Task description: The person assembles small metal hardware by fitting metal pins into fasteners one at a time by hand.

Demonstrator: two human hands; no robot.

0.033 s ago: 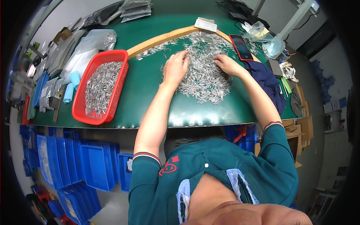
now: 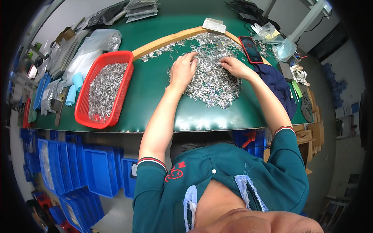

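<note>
The left hand (image 2: 182, 72) lies palm down at the left edge of a heap of small metal pins (image 2: 211, 77) in the upper middle of the frame, fingers loosely spread and curled onto the pins; whether it pinches any cannot be told. The right hand (image 2: 235, 66) rests on the heap's right side, fingers bent down among the pins, its grasp likewise hidden beneath the fingers. The pins are too small to make out singly.

At the left of the frame, a red plastic basket (image 2: 126, 83) holds more of the same pins. Farther left, clear plastic bags (image 2: 95, 44) and blue rolls (image 2: 74, 89) blur toward the rim. A curved wooden strip (image 2: 167, 40) borders the heap from above. A phone (image 2: 250, 49) lies just right of the heap, with dark blue cloth (image 2: 278, 83) below it.

All stands on a green table (image 2: 155, 89); blue bins (image 2: 93, 171) sit underneath at lower left.

Both forearms reach up from the lower edge, the left nearly straight, the right angled inward.
</note>
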